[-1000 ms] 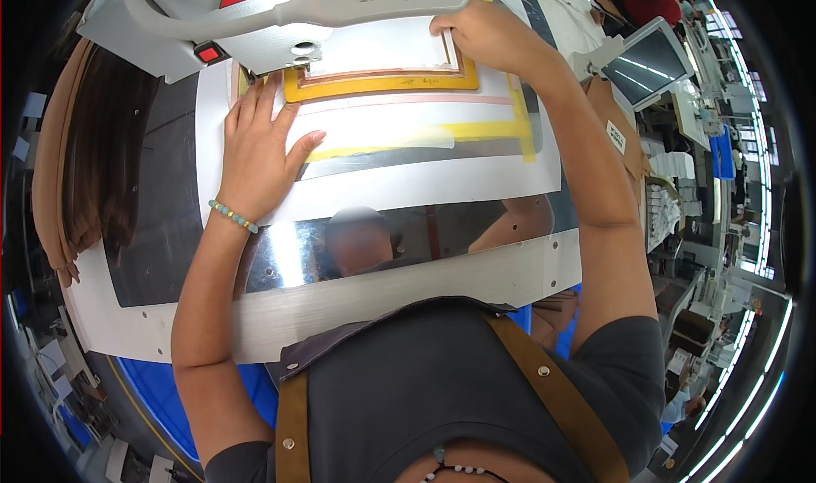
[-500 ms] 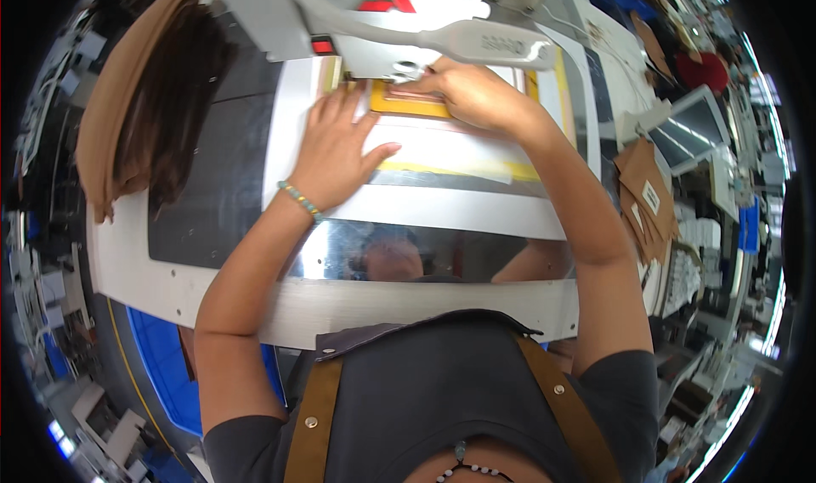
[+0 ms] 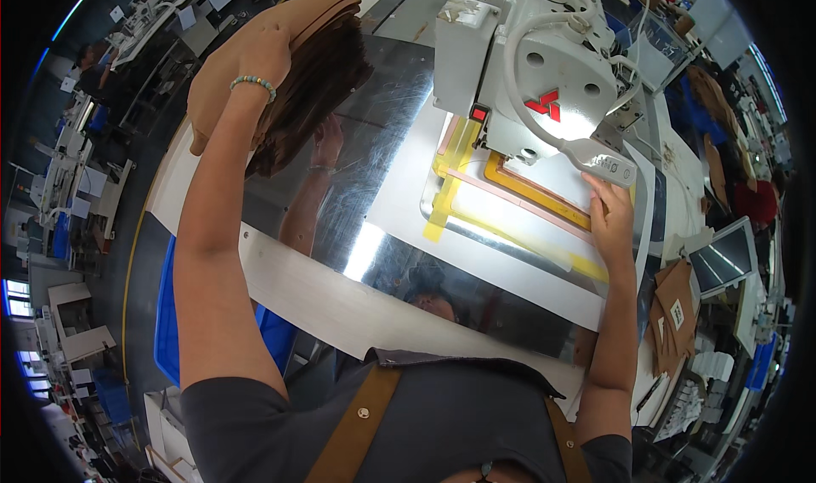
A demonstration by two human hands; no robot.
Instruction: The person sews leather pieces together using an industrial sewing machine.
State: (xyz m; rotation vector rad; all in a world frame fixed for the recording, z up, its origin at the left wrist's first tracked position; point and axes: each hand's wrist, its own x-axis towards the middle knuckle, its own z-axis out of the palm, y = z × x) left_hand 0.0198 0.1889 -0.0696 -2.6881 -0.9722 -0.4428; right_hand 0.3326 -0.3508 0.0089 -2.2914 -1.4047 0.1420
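Note:
My left hand (image 3: 265,54), with a beaded bracelet at the wrist, rests on top of a thick stack of brown leather-like pieces (image 3: 223,88) at the upper left. Its fingers blend into the brown surface, so their grip is hard to make out. My right hand (image 3: 614,215) is beside the right end of a yellow frame (image 3: 531,196), just under the lamp head (image 3: 599,160). Its fingers are partly bent and apart, with nothing visible in them. The frame lies under the head of a white sewing machine (image 3: 552,67), on a white sheet (image 3: 408,203) edged with yellow tape.
A shiny metal plate (image 3: 382,143) fills the table between the stack and the sheet. Brown pieces with white labels (image 3: 676,313) lie at the right near a tilted screen (image 3: 721,258). A blue bin (image 3: 166,313) stands below the table's left edge.
My left hand has left the work under the machine and gone left onto the brown stack. My right hand has drawn back to the yellow frame's right end. The view has turned left.

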